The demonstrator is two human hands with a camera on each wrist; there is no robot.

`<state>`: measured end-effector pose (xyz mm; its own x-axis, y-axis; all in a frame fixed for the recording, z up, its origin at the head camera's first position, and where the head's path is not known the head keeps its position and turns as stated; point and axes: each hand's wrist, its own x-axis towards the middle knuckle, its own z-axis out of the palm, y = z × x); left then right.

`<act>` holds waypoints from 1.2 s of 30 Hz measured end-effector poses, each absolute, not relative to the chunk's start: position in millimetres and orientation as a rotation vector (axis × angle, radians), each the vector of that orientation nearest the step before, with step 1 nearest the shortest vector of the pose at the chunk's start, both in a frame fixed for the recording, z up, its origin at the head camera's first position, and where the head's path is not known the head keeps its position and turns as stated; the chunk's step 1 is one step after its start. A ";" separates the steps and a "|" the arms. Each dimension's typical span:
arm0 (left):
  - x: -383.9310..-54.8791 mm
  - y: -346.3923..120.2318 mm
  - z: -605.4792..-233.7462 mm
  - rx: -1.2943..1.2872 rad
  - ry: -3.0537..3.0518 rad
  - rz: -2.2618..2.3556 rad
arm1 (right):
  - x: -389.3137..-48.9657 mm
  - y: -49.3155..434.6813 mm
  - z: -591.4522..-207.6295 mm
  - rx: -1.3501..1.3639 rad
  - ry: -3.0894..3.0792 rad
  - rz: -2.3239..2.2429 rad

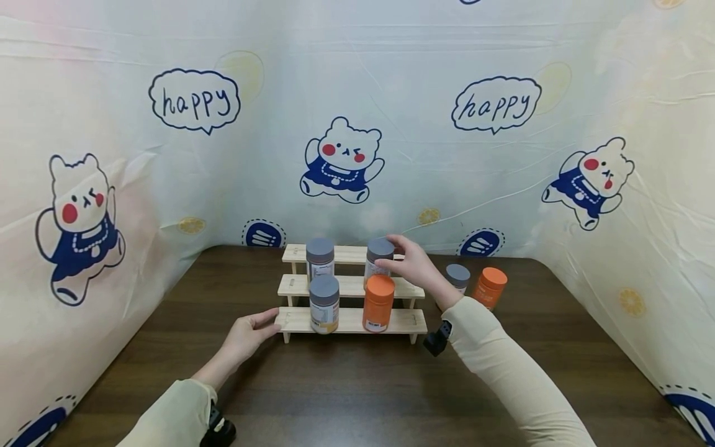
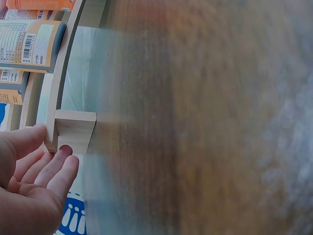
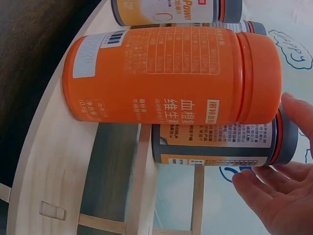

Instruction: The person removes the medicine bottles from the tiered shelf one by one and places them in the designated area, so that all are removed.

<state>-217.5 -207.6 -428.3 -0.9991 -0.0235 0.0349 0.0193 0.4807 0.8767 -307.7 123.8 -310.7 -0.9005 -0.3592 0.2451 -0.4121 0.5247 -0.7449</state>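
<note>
A three-tier wooden rack stands on the table. My left hand grips the left end of its lowest board, thumb above and fingers below, as the left wrist view shows. My right hand holds a grey-lidded supplement bottle by its lid, on the middle tier at the right. In front of it, on the lowest tier, an orange bottle stands upright. A second grey-lidded bottle stands left of the orange one, with another grey-lidded bottle behind it on the middle tier.
To the right of the rack, another grey-lidded bottle and another orange bottle stand on the dark wooden table. My right forearm partly covers both. A printed cloth hangs behind the table and along its sides.
</note>
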 end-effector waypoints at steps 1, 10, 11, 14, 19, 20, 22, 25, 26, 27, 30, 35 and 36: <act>-217.3 -207.4 -428.2 0.007 -2.665 -1.583 | -307.8 123.6 -311.2 0.682 -2.683 1.342; -218.5 -207.8 -429.1 -0.002 -2.658 -1.592 | -306.8 121.8 -311.4 0.610 -2.678 1.396; -218.5 -207.9 -429.1 0.002 -2.656 -1.596 | -306.6 121.8 -311.4 0.608 -2.677 1.404; -218.6 -208.3 -429.3 0.000 -2.657 -1.591 | -305.9 121.5 -311.1 0.610 -2.669 1.419; -218.0 -208.2 -429.1 0.007 -2.657 -1.593 | -305.8 121.5 -311.5 0.609 -2.661 1.426; -218.0 -208.2 -429.1 0.006 -2.658 -1.592 | -306.0 121.5 -311.6 0.608 -2.660 1.426; -217.7 -208.1 -429.0 0.004 -2.660 -1.588 | -306.4 121.5 -311.9 0.604 -2.659 1.425; -217.8 -207.9 -428.9 0.004 -2.659 -1.586 | -306.7 121.7 -311.7 0.598 -2.657 1.429; -217.9 -207.9 -428.9 0.005 -2.660 -1.587 | -307.0 121.8 -311.6 0.596 -2.656 1.429; -217.9 -207.9 -428.8 0.006 -2.660 -1.589 | -307.4 122.2 -311.8 0.594 -2.654 1.430; -217.3 -207.7 -428.5 0.007 -2.659 -1.593 | -307.5 124.1 -311.8 0.585 -2.651 1.436; -216.5 -207.7 -428.8 0.003 -2.660 -1.596 | -306.4 129.7 -308.8 0.565 -2.642 1.440; -216.9 -207.8 -428.9 0.005 -2.660 -1.596 | -306.1 131.0 -307.5 0.565 -2.637 1.438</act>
<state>-216.9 -207.8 -428.9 -0.9992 -0.0226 0.0320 0.0176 0.4708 0.8821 -306.1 131.0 -307.5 -0.9281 -0.2784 0.2474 -0.3588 0.4898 -0.7946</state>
